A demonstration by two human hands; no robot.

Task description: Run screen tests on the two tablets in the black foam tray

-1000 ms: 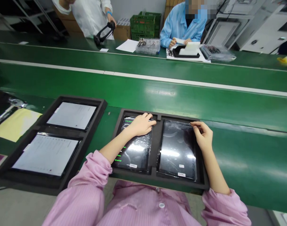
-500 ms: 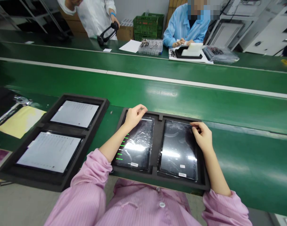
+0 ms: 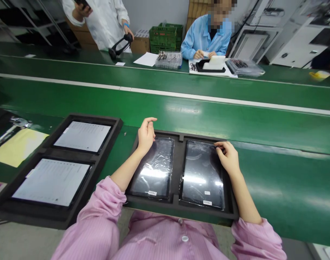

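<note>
In front of me lies a black foam tray (image 3: 178, 162) with two tablets in its two recesses. The left tablet (image 3: 158, 166) has a dark screen under wrinkled clear film and a small white label near its lower edge. My left hand (image 3: 146, 136) is over its upper left corner, index finger stretched out and the other fingers loosely bent, with nothing in it. The right tablet (image 3: 201, 169), also dark and filmed, bears two small white labels. At its upper right corner my right hand (image 3: 227, 156) has thumb and fingers closed on the edge; the fingertips are partly hidden.
To the left, a second foam tray (image 3: 98, 159) holds two tablets with lit white screens. Beyond it are a yellow sheet (image 3: 21, 144) and a metal tool (image 3: 18, 122). Across the green bench (image 3: 143, 104), two people work near a clear parts box (image 3: 168, 59) and green crates (image 3: 165, 36).
The left tablet's screen has gone from green text lines to dark. My left hand has shifted left and its index finger has straightened. My right hand stays at the right tablet's corner.
</note>
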